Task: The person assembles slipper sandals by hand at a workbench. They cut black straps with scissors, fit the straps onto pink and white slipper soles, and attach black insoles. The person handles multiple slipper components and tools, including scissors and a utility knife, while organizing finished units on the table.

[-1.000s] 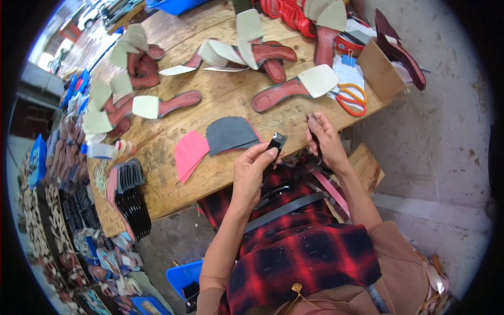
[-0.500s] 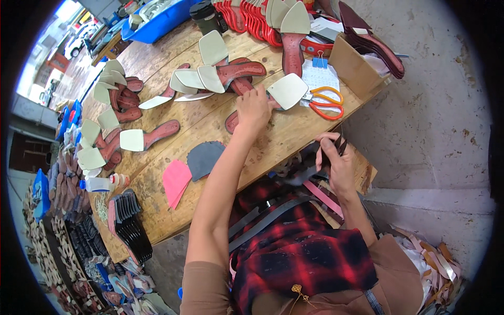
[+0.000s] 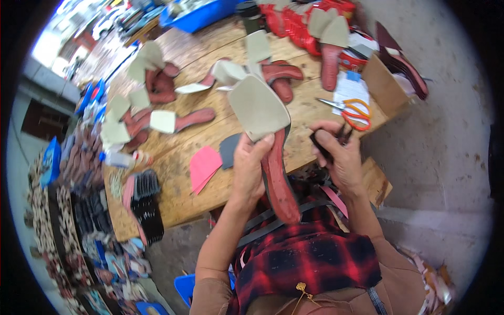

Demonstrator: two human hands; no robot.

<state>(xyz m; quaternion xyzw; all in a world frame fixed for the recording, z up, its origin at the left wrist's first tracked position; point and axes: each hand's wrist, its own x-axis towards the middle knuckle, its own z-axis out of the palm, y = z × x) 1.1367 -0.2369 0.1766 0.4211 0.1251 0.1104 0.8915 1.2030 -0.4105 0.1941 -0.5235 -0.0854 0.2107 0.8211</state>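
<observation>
Your left hand (image 3: 248,169) has its grip clasped around one red sole (image 3: 280,181) with a cream pad (image 3: 260,107), raised over the near edge of the worktop (image 3: 173,202): the pad end reaches over the wood, the other end past the edge, above your plaid apron (image 3: 315,247). Your right hand (image 3: 344,157), just beyond that edge, has its grip curled on one black piece (image 3: 321,147); a second dark thing juts out by its fingers, too blurred to name. You have bare wood between the pad and the one pair of scissors (image 3: 357,113), and more along the near edge, left of your left wrist. One cardboard box (image 3: 386,79) takes the right corner; a stack of dark straps (image 3: 144,202) overhangs the near left corner. Count at least two pink pieces (image 3: 205,165), overlapping. The dark grey piece (image 3: 228,149) beside them is partly hidden by your left hand. At the far edge, one blue tray (image 3: 210,14) is cut off by the picture's top, and the red heap (image 3: 299,26) blurs too much to count.
</observation>
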